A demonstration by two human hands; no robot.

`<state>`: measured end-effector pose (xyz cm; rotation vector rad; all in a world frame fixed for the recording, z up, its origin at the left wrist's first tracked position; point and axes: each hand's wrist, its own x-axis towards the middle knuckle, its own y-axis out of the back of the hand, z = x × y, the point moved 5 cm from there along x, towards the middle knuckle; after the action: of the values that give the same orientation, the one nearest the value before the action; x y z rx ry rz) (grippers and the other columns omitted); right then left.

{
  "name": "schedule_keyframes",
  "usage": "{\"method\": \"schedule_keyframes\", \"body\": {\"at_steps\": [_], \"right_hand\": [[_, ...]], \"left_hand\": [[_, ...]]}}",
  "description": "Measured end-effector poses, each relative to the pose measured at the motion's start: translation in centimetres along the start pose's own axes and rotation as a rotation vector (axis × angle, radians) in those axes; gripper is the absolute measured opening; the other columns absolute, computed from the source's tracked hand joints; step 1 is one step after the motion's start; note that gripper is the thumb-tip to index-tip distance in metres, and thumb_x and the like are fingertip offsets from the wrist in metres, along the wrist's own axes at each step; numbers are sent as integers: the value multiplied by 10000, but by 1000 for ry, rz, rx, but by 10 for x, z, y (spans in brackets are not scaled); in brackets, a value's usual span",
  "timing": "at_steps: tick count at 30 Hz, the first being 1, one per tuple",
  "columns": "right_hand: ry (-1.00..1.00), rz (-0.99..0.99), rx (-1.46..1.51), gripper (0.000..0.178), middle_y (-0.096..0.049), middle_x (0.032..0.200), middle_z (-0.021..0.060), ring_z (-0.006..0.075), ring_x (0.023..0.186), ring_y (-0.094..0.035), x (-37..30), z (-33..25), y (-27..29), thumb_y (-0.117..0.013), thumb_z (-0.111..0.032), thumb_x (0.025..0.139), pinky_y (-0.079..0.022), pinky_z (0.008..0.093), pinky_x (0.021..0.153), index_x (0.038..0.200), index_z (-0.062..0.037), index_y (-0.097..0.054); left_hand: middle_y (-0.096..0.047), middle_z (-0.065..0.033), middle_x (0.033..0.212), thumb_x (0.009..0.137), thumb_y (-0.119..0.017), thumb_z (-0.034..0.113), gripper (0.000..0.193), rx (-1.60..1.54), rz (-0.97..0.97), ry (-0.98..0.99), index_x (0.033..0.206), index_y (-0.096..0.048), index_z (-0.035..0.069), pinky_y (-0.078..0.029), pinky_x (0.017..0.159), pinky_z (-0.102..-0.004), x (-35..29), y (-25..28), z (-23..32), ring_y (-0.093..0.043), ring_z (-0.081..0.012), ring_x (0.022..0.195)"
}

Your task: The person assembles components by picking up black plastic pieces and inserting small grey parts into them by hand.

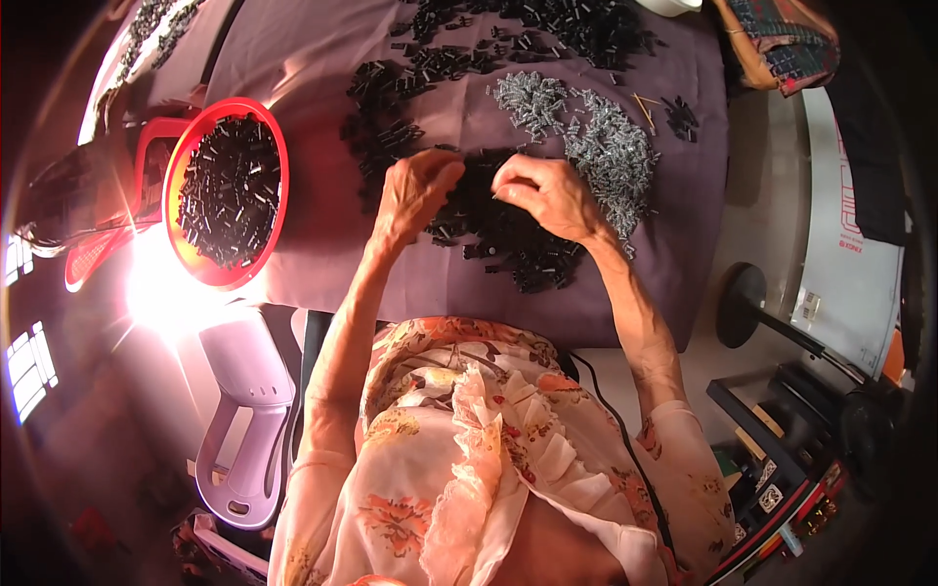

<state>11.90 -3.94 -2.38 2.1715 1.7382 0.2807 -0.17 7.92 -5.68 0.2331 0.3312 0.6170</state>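
Two hands (415,195) (552,195) over black parts (508,244)

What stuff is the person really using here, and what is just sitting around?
In use:
- left hand and right hand, fingers pinched over the small black parts
- small silver parts beside the right hand
- red basket full of black parts

Just lying about:
- white plastic chair
- black stand on the floor
- patterned bag
- purple cloth under everything
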Motion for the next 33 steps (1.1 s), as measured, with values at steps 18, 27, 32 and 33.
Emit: {"method": "schedule_keyframes", "body": {"at_steps": [18, 27, 32, 33], "right_hand": [[30, 90, -51, 81, -609, 723, 67, 142, 662, -576, 5, 12, 8, -605, -84, 781, -454, 269, 608, 806, -12, -574], [59, 102, -58, 56, -601, 714, 47, 126, 669, -575, 1, 9, 12, -588, -70, 792, -455, 255, 617, 804, -18, -569], [48, 108, -75, 43, -598, 706, 47, 127, 657, -574, -3, 12, 15, -581, -60, 793, -458, 251, 609, 796, -19, -568], [46, 110, -76, 43, -598, 706, 47, 127, 657, -574, -3, 12, 15, -581, -60, 793, -458, 251, 609, 796, -19, -568]], "left_hand": [[-645, -88, 790, 794, -602, 140, 182, 48, 268, -158, 910, -640, 5, -469, 650, -253, 19, 52, 26, -605, -126, 708], [-583, -130, 792, 721, -589, 106, 145, 529, 338, -425, 854, -630, 62, -460, 695, -401, 66, 19, 24, -564, -312, 790], [-570, -102, 826, 724, -582, 113, 194, 739, 326, -501, 913, -627, 108, -451, 709, -388, 83, 2, 21, -546, -285, 844], [-556, -96, 810, 722, -578, 116, 192, 744, 332, -516, 909, -619, 114, -449, 707, -390, 84, 2, 22, -541, -286, 833]]}}
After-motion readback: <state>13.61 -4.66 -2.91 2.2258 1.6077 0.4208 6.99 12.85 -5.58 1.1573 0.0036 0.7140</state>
